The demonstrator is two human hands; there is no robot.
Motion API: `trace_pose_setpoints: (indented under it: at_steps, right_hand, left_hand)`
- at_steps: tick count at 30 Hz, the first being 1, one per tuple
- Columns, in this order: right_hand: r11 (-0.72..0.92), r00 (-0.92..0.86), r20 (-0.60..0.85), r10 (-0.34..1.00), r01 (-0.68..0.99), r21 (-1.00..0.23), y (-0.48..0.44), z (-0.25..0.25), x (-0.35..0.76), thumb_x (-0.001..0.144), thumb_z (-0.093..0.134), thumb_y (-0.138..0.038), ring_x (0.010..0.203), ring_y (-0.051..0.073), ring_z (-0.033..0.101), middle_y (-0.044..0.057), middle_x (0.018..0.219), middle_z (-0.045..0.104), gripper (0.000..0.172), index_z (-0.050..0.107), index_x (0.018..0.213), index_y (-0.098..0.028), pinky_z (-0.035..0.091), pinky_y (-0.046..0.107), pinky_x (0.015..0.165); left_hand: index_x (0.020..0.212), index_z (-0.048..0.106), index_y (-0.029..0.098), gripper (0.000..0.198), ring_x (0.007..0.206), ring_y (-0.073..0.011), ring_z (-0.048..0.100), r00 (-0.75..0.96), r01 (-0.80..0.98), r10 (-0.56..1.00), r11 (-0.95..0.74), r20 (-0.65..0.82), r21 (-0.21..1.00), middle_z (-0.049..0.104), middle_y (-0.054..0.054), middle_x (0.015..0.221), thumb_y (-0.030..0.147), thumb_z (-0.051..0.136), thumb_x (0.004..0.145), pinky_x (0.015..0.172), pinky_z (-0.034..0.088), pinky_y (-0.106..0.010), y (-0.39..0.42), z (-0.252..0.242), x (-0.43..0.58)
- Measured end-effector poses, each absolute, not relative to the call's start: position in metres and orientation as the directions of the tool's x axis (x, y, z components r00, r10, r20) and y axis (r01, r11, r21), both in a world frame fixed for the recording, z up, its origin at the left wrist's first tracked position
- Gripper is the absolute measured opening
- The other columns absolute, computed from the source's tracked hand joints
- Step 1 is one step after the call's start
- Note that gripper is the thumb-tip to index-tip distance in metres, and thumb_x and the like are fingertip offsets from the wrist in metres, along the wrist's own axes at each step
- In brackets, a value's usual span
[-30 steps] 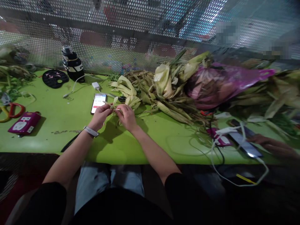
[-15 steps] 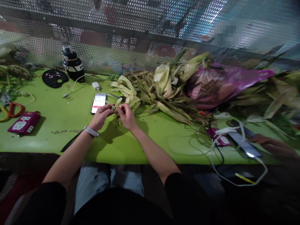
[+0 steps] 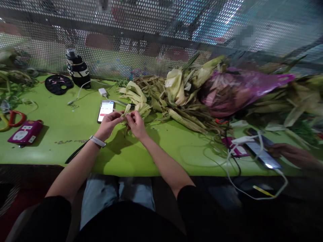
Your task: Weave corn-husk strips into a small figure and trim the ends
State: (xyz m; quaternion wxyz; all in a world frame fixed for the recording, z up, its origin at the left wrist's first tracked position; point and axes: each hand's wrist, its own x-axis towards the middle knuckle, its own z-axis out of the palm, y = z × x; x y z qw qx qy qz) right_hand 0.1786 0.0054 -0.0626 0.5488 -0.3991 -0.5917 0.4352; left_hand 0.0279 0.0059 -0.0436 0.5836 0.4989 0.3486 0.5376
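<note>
My left hand and my right hand meet over the green table, both pinching a small bundle of pale corn husk strips between them. The fingers of each hand are closed on the husk. A white band sits on my left wrist. Just behind the hands lies a big pile of dry corn husks. A lit phone lies flat right beside my left hand.
A purple plastic bag tops the husk pile at right. A black bottle, a dark round disc, a white charger with cable, a magenta device and red-handled scissors lie left. Another person's hand touches a phone at right.
My hands have drawn closer together on the husk strips and lifted slightly. The other person's hand at the right has shifted a little toward their phone.
</note>
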Motion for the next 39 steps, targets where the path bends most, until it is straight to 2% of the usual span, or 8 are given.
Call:
trace_pose_setpoints:
  at_steps: [10,16,24,28,31,34,37,39]
  right_hand:
    - [0.279,-0.067,0.279,0.958,-0.011,-0.960,0.006,-0.061,0.178,0.087,0.055,-0.059,0.043,0.005,0.043,-0.008,0.064,0.050,0.037,0.046,0.092,-0.023,0.037,0.018,0.040]
    - [0.305,-0.062,0.304,0.951,0.016,-0.952,0.005,-0.061,0.178,0.087,0.056,-0.058,0.048,0.006,0.046,-0.006,0.067,0.052,0.036,0.049,0.093,-0.022,0.039,0.018,0.043]
    - [0.279,-0.072,0.278,0.958,-0.003,-0.960,0.003,-0.057,0.177,0.085,0.056,-0.060,0.043,0.005,0.044,-0.007,0.065,0.052,0.039,0.049,0.092,-0.023,0.037,0.018,0.039]
    - [0.251,-0.101,0.251,0.963,-0.016,-0.968,0.004,-0.058,0.177,0.084,0.058,-0.060,0.044,0.007,0.045,-0.007,0.064,0.052,0.041,0.048,0.096,-0.023,0.038,0.020,0.041]
    - [0.278,-0.130,0.267,0.955,0.072,-0.958,0.005,-0.059,0.179,0.080,0.066,-0.057,0.049,0.008,0.047,-0.006,0.064,0.051,0.045,0.051,0.103,-0.021,0.039,0.021,0.046]
    - [0.410,-0.148,0.384,0.911,0.257,-0.875,0.006,-0.061,0.182,0.084,0.063,-0.053,0.062,0.011,0.052,0.000,0.074,0.057,0.040,0.059,0.103,-0.018,0.045,0.025,0.057]
    - [0.560,-0.189,0.541,0.819,0.463,-0.687,0.005,-0.063,0.183,0.094,0.054,-0.046,0.080,0.017,0.057,0.008,0.092,0.061,0.033,0.065,0.104,-0.016,0.049,0.032,0.075]
    - [0.603,-0.242,0.585,0.774,0.565,-0.563,0.004,-0.063,0.184,0.097,0.048,-0.041,0.086,0.019,0.057,0.010,0.095,0.060,0.032,0.067,0.107,-0.016,0.049,0.034,0.079]
  left_hand:
    - [0.092,0.072,0.015,0.033,0.079,-0.0108,0.062,0.167,-0.269,0.979,-0.067,0.115,0.961,0.068,-0.002,0.085,0.025,0.085,0.063,0.082,0.051,-0.028,0.006,-0.041,0.028]
    - [0.092,0.071,0.014,0.032,0.076,-0.0100,0.061,0.155,-0.262,0.980,-0.083,0.127,0.961,0.067,-0.002,0.083,0.025,0.084,0.065,0.081,0.051,-0.028,0.008,-0.045,0.028]
    - [0.094,0.071,0.016,0.031,0.075,-0.0107,0.059,0.150,-0.201,0.973,-0.146,0.177,0.969,0.065,-0.002,0.081,0.029,0.083,0.068,0.078,0.052,-0.029,0.008,-0.047,0.027]
    - [0.088,0.071,0.016,0.031,0.073,-0.0104,0.059,0.075,-0.208,0.980,-0.164,0.183,0.964,0.064,-0.001,0.080,0.030,0.085,0.063,0.075,0.051,-0.028,0.008,-0.046,0.028]
    - [0.088,0.071,0.016,0.033,0.069,-0.0092,0.058,-0.018,-0.244,0.988,-0.150,0.150,0.958,0.064,0.000,0.076,0.030,0.085,0.062,0.070,0.049,-0.025,0.010,-0.045,0.027]
    - [0.089,0.070,0.015,0.034,0.067,-0.0085,0.058,-0.077,-0.264,0.990,-0.135,0.118,0.955,0.064,-0.001,0.076,0.030,0.084,0.062,0.064,0.046,-0.022,0.013,-0.046,0.025]
    - [0.089,0.070,0.015,0.033,0.067,-0.0087,0.058,-0.110,-0.218,0.985,-0.154,0.133,0.964,0.065,-0.002,0.077,0.030,0.083,0.063,0.063,0.045,-0.022,0.014,-0.049,0.023]
    - [0.090,0.070,0.015,0.032,0.067,-0.0091,0.058,-0.124,-0.172,0.980,-0.178,0.158,0.969,0.065,-0.002,0.077,0.030,0.082,0.065,0.062,0.045,-0.023,0.014,-0.051,0.023]
